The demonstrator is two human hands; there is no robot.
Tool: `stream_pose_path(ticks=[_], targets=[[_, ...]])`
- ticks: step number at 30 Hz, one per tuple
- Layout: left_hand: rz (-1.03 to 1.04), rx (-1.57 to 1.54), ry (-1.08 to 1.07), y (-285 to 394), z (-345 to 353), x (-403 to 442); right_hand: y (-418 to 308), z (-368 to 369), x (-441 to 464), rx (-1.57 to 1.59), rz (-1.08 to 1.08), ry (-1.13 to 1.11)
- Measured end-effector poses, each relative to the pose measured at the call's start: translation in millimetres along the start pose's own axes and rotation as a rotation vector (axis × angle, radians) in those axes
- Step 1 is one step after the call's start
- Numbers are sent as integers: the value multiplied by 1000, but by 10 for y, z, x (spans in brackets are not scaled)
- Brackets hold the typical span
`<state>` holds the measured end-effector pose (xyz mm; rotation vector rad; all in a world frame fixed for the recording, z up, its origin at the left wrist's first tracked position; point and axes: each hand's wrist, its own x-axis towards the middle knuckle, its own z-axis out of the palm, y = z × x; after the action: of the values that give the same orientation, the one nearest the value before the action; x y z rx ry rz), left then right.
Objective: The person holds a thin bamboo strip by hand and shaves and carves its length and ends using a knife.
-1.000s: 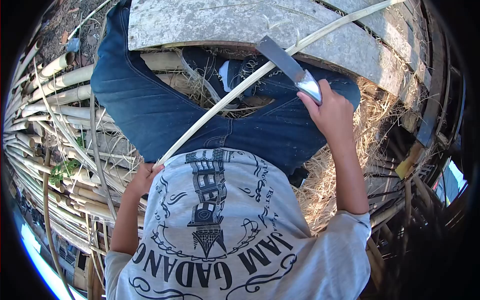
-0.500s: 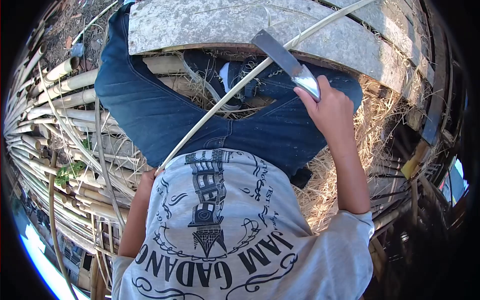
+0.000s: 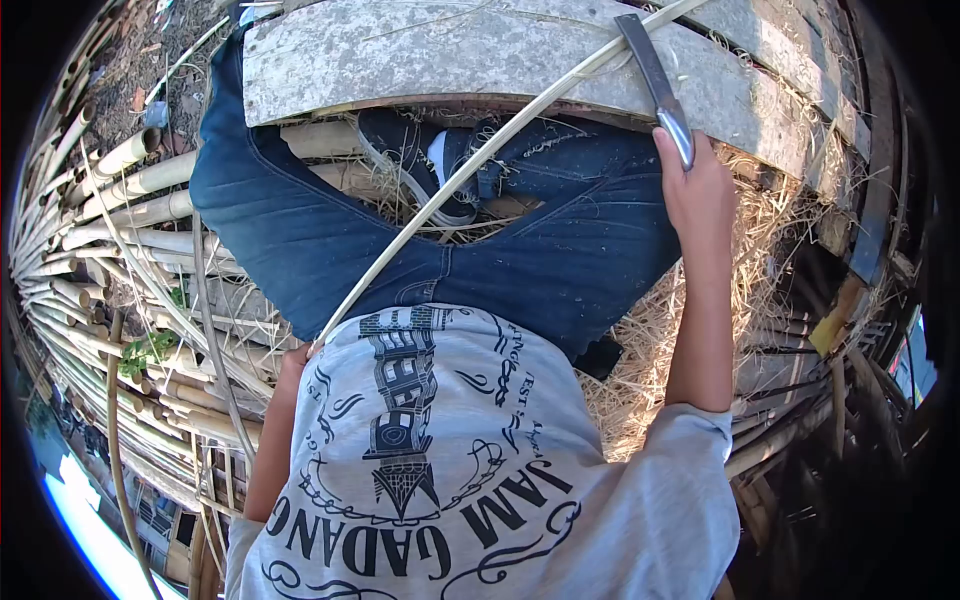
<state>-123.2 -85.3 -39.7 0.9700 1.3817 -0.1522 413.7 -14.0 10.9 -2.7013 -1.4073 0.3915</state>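
A long pale bamboo strip (image 3: 440, 197) runs slantwise from my left side, over my lap, and onto the grey plank (image 3: 400, 60). At its near end, my left hand (image 3: 294, 362) is closed on the strip beside my hip, partly hidden by my shirt. My right hand (image 3: 698, 190) grips the shiny metal handle of a broad-bladed knife (image 3: 652, 68). The dark blade points away from me, its tip against or just over the strip above the plank; contact is hard to tell. Thin curled shavings lie near the blade.
Piles of bamboo poles (image 3: 135, 190) lie to the left. Straw-like shavings (image 3: 660, 370) cover the ground at right. My crossed legs in blue jeans (image 3: 300, 220) sit against the plank, with a dark shoe (image 3: 395, 150) under its edge. More boards stand at far right.
My right hand has moved away from me and to the right, carrying the knife along the strip to over the plank. My left hand stays at my hip, holding the strip.
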Motion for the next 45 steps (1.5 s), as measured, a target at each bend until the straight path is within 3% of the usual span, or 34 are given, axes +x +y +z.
stream_pose_path(ticks=[1,5,10,15,17,18,19,21,24,27,31,34,37,38,41,43,45], targets=[[-12,-6,-3,9,-11,-9,23,-78,51,59,52,-16],[-19,0,-2,85,-23,-27,-244,97,-306,-26,-326,-230],[-57,-6,-10,176,-5,-75,-156,260,-199,90,-187,-98],[-64,10,-6,296,-23,-115,-248,287,-317,40,-305,-185],[-79,2,-15,332,-19,-93,-177,258,-199,100,-161,-73],[-84,0,-14,305,-33,-99,-259,289,-255,114,-138,-139],[-80,2,-16,301,-36,-100,-315,278,-331,59,-277,-140],[-63,9,-8,338,-20,-114,-261,240,-341,-8,-349,-186],[-87,-18,-19,310,-4,-63,-122,151,-122,46,-176,-91],[-64,-23,-8,258,11,-83,-260,143,-301,-86,-346,-168],[-78,-62,-21,221,2,-32,-75,88,-110,-69,-193,-87],[-44,-46,-10,229,-18,-12,-203,96,-345,-146,-413,-190],[-63,-68,-27,230,-31,39,55,-65,-8,-214,-242,12],[-70,-78,-33,204,-32,38,-11,14,-76,-116,-213,-13],[-26,-60,5,191,-34,-25,-159,-12,-288,-183,-393,-150],[-39,-91,-1,204,-37,1,149,-52,-6,-183,-245,-4],[-121,-165,-64,139,-38,65,155,-88,26,-290,-291,44]])
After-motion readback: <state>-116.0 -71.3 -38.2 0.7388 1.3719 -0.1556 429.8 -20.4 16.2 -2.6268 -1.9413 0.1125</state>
